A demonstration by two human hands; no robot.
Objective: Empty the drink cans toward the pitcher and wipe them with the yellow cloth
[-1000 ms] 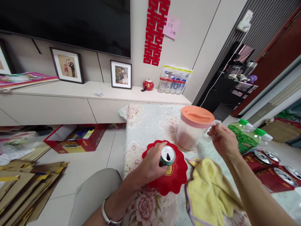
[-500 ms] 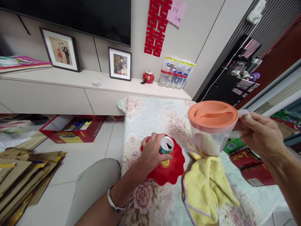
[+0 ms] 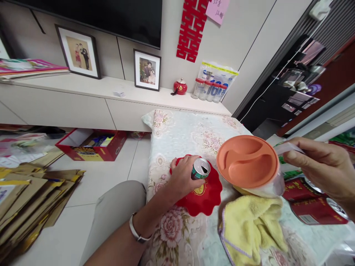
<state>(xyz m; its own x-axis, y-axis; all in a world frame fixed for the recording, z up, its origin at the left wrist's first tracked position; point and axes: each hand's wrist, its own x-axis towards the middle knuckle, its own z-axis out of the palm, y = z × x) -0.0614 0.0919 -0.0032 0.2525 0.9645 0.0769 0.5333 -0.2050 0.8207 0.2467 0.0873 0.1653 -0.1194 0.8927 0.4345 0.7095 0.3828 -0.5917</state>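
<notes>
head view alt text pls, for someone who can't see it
The left hand grips an open can standing on a red mat, while the right hand holds a clear pitcher with an orange lid by its handle, tilted toward the can. A yellow towel lies on the floral cloth.

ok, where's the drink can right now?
In the head view the can sits just left of centre, upright on the red scalloped mat on the floral-clothed table, gripped by the left hand, with the orange-lidded pitcher to its right.
</notes>
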